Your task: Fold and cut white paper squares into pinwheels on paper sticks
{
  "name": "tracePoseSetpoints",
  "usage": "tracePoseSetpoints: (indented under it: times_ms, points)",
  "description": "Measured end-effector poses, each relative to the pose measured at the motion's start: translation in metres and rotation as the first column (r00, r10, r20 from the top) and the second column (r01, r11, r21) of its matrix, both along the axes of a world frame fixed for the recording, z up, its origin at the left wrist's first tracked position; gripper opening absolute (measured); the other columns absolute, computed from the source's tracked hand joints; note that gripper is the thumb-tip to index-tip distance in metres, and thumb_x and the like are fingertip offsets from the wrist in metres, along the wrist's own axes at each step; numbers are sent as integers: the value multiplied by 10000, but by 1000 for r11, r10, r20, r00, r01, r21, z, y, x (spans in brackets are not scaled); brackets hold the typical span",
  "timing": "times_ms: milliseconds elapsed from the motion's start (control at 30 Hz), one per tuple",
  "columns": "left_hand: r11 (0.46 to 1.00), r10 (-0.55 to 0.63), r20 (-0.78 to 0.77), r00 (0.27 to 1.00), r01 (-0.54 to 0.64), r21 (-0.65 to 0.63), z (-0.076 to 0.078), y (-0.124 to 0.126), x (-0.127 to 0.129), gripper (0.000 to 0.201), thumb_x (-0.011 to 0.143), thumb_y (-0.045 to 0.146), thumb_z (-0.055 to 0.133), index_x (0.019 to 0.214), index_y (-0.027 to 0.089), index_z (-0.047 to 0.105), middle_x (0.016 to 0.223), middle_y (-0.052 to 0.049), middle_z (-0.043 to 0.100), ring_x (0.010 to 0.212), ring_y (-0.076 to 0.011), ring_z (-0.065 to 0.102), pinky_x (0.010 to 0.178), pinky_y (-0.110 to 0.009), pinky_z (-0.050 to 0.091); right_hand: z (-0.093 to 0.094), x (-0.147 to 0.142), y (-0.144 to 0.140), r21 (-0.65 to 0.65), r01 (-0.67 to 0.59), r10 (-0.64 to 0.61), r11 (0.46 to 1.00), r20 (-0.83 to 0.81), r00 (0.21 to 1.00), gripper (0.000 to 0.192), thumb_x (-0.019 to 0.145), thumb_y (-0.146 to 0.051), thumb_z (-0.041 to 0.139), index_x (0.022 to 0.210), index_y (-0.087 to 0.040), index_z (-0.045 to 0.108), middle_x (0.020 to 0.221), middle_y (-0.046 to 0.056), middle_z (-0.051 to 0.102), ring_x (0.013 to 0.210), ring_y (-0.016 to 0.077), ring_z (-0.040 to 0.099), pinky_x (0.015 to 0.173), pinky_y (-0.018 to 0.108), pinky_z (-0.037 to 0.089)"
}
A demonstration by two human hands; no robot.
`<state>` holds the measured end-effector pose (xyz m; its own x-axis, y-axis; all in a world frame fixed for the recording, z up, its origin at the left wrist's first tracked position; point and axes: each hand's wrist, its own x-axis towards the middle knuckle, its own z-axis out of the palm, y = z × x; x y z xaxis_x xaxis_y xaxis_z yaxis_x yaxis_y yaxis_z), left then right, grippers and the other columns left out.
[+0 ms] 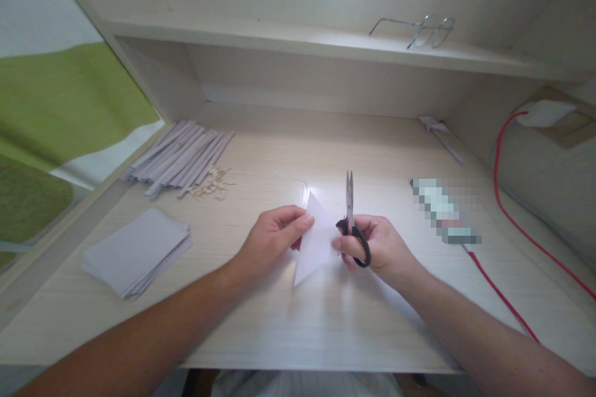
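Note:
A white sheet of paper (315,245), folded to a triangle, stands over the desk between my two hands. My left hand (274,232) pinches its left edge between thumb and fingers. In my right hand (379,239) are black-handled scissors (350,201), blades almost together and pointing away from me. The right thumb reaches the paper's right edge; whether those fingers also grip the sheet I cannot tell. A thin pale strip (305,189) shows just behind the paper's top corner.
To the left lie many rolled paper sticks (186,155), thin off-white pieces (212,185) and a paper stack (139,248). A blurred-out device (442,211) with a red cable (503,304) lies right. Behind it rests a paper pinwheel-like piece (440,136). Glasses (428,31) sit on the shelf (279,37).

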<state>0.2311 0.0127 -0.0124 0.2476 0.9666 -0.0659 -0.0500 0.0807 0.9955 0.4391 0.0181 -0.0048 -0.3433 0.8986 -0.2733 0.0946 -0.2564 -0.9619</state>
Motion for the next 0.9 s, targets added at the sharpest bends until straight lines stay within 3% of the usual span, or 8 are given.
tracePoseSetpoints:
  times_ms: [167, 367, 800, 900]
  points:
    - [982, -179, -34, 983, 177, -66, -3, 0, -1, 342, 850, 414, 693, 654, 133, 673, 618, -14, 615, 600, -126, 522, 604, -252, 387, -4, 5, 5, 142, 169, -163, 975, -48, 985, 255, 713, -340, 840, 649, -173, 659, 485, -10, 633, 459, 120, 525, 521, 260, 392]
    - [985, -172, -78, 982, 170, -34, -2, -1, -2, 352, 875, 396, 678, 623, 157, 616, 588, 5, 580, 593, -124, 509, 618, -255, 379, 0, 13, 11, 214, 218, -218, 952, -24, 976, 259, 750, -349, 827, 666, -176, 653, 479, -12, 626, 475, 119, 512, 535, 262, 383]
    - [953, -295, 44, 954, 297, -55, -9, -3, -2, 199, 868, 319, 731, 806, 150, 646, 688, 17, 608, 637, -106, 527, 623, -238, 377, -5, 17, 20, 251, 299, -283, 921, -99, 954, 251, 753, -328, 844, 681, -169, 664, 505, -25, 622, 463, 108, 521, 523, 255, 368]
    - [960, -274, 53, 960, 276, -35, -7, -3, -2, 193, 860, 305, 733, 792, 145, 647, 673, 18, 606, 626, -102, 523, 620, -236, 385, -7, 18, 22, 239, 293, -274, 926, -110, 955, 234, 744, -307, 848, 678, -166, 673, 508, -26, 622, 462, 105, 525, 522, 250, 374]
